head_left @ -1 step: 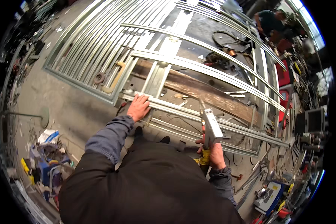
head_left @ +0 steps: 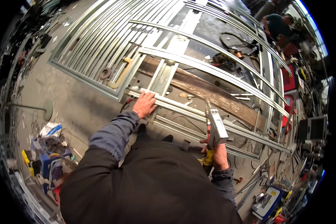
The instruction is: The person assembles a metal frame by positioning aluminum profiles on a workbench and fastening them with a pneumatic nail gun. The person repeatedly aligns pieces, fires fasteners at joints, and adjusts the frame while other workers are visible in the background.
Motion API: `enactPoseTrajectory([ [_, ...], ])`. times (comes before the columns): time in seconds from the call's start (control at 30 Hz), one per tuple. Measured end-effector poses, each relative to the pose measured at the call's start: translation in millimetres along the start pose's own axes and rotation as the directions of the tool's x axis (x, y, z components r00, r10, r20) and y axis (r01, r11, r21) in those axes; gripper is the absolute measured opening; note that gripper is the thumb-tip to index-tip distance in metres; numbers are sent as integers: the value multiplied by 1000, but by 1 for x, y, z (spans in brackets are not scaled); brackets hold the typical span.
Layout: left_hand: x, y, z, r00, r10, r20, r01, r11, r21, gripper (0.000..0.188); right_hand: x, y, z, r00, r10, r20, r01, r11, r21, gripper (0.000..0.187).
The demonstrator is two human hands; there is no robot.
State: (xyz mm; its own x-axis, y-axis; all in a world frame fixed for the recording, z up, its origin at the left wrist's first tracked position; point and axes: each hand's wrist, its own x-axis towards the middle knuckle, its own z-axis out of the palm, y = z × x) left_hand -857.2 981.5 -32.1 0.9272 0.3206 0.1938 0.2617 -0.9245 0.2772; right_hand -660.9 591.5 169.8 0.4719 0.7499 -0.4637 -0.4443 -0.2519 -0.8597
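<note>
My left hand (head_left: 144,105) lies with its fingers stretched over the near end of a metal rail (head_left: 190,110), part of a large silver frame. In my right hand (head_left: 220,155) is a yellow-handled power tool (head_left: 217,127) with a boxy silver housing and a narrow arm pointing away from me. Its fingers are wrapped round the grip and partly hidden by the housing. The tool's arm reaches over the rail, well to the right of my left hand; I cannot tell whether it touches.
A slatted metal panel (head_left: 86,56) lies at the far left, bearing a grinding disc (head_left: 105,73) and a tan curved clamp (head_left: 125,75). A brown beam (head_left: 209,89) runs beneath the frame. Tool clutter (head_left: 50,149) lies at left. Another person (head_left: 277,26) crouches at the far right.
The whole view has shifted slightly, so the frame and both hands appear a little farther right. My left hand stays on the rail and my right hand keeps hold of the power tool.
</note>
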Motion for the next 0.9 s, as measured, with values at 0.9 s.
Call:
enactPoseTrajectory([
  [0.9,-11,-29,38,982,23,-188,-60,979,-194,30,94,-28,135,929,228,291,-114,926,-360,45],
])
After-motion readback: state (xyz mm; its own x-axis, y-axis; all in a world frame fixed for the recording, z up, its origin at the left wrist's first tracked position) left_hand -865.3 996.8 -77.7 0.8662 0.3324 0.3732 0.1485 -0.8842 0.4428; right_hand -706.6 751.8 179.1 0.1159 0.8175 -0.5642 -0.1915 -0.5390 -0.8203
